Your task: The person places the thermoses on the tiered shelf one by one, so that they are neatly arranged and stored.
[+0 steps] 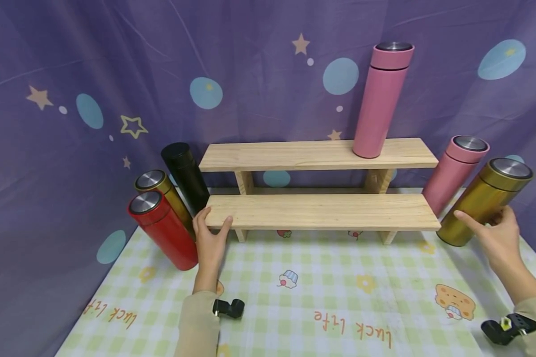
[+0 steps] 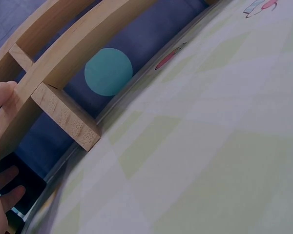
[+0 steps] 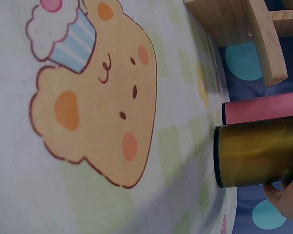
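Observation:
At the lower front corner of a two-tier wooden shelf (image 1: pixel 321 210), my left hand (image 1: pixel 212 243) grips the board's left end. Its thumb lies on the front edge, and in the left wrist view other fingers (image 2: pixel 12 197) reach below the board. My right hand (image 1: pixel 500 235) holds a gold thermos bottle (image 1: pixel 482 203) at the shelf's right, thumb on the near side. The gold bottle is partly in front of a shorter pink thermos bottle (image 1: pixel 453 171). A tall pink thermos bottle (image 1: pixel 381 106) stands on the upper tier, right of centre.
Left of the shelf stand a red thermos bottle (image 1: pixel 167 233), another gold one (image 1: pixel 178 201) partly behind it, and a black one (image 1: pixel 187 176) close to the shelf's end. A checked tablecloth (image 1: pixel 330 277) covers the table. Behind hangs a purple curtain (image 1: pixel 259 59).

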Available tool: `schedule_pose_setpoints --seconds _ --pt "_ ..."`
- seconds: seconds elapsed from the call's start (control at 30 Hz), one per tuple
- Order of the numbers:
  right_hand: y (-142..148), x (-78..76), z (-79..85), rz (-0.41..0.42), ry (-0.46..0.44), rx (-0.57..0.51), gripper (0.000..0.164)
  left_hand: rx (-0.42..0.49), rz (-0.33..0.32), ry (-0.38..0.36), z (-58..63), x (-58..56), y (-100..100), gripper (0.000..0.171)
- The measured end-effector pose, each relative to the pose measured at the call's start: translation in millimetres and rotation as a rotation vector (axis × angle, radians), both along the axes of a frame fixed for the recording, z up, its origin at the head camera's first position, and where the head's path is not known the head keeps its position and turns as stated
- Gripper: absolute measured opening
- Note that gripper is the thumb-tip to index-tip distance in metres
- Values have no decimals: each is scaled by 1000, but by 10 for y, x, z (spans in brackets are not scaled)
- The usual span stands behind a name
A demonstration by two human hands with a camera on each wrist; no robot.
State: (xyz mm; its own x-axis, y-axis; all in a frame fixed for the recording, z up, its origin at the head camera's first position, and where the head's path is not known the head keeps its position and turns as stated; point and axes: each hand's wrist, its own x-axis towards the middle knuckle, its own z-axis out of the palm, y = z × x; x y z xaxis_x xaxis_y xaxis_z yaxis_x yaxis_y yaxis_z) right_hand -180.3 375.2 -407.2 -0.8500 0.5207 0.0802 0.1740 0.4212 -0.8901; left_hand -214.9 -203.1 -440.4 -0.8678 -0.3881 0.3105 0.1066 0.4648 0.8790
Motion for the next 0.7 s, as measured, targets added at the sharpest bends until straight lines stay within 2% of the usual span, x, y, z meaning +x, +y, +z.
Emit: schedule_pose_setpoints --seconds 0.1,0.37,0.57,0.7 --pt "58 -42 -58 -12 8 -9 70 2 1 -3 1 -2 -1 71" --pt "292 -221 -338 -80 -11 34 76 5 -1 -10 8 4 4 71" --pt "300 -234 -339 -87 -15 42 76 5 1 -9 12 6 6 70" --pt "199 -170 -227 -88 -19 38 78 6 2 -8 10 8 2 71"
